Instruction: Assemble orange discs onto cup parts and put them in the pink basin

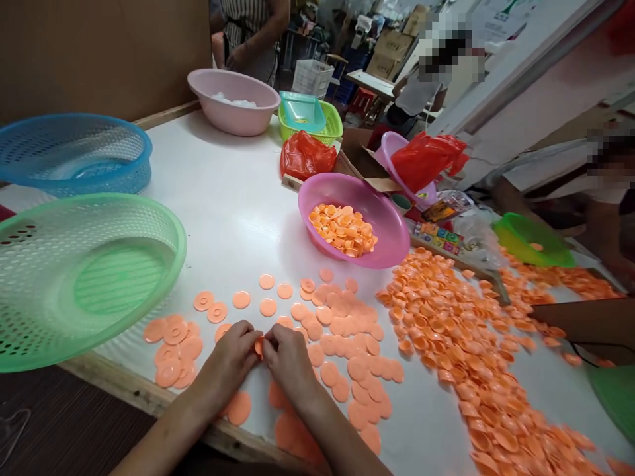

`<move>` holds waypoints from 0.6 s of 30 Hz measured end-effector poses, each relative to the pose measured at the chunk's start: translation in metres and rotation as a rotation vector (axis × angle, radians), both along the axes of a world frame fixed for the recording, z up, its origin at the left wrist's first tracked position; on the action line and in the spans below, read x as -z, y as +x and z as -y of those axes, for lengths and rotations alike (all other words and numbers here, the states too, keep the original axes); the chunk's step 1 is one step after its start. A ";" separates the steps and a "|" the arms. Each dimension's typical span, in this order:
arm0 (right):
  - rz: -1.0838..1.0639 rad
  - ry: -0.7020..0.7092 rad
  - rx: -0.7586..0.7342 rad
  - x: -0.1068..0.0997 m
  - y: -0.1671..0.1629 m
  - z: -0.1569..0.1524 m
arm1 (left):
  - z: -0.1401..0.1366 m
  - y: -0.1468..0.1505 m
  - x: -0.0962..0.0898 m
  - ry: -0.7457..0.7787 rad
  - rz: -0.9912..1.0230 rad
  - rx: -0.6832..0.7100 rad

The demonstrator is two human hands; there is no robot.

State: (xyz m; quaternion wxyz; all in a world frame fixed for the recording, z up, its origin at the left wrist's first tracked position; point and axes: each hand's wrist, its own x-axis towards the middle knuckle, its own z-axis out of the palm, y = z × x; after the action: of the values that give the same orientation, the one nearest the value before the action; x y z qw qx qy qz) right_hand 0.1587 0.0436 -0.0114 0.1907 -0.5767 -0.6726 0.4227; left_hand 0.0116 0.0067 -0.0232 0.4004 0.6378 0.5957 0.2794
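Observation:
My left hand and my right hand meet low over the white table. Between their fingertips they pinch one small orange plastic piece, mostly covered by the fingers. Flat orange discs lie spread and overlapping to the right of my hands. A smaller cluster of discs, some with a raised ring, sits to the left. Farther right spreads a large heap of orange cup-shaped pieces. Beyond my hands, a pink basin holds a pile of orange pieces.
A green basket and a blue basket stand on the left. Toward the back are a pale pink basin, a lime basket and a red plastic bag. Other people are at the back and at the right, near a green bowl.

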 end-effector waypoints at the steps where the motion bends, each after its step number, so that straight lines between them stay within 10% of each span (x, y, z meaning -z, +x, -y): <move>1: 0.033 0.036 -0.015 0.000 0.000 0.000 | 0.000 -0.002 -0.001 -0.011 0.028 0.005; 18: 0.086 0.118 -0.015 0.000 -0.003 0.019 | 0.005 0.012 0.000 -0.164 0.233 -0.346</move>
State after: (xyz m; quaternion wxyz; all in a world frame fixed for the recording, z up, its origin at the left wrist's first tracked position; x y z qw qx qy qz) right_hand 0.1553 0.0246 -0.0113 0.1921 -0.5772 -0.7080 0.3586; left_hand 0.0238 0.0021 -0.0234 0.4632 0.4546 0.6667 0.3664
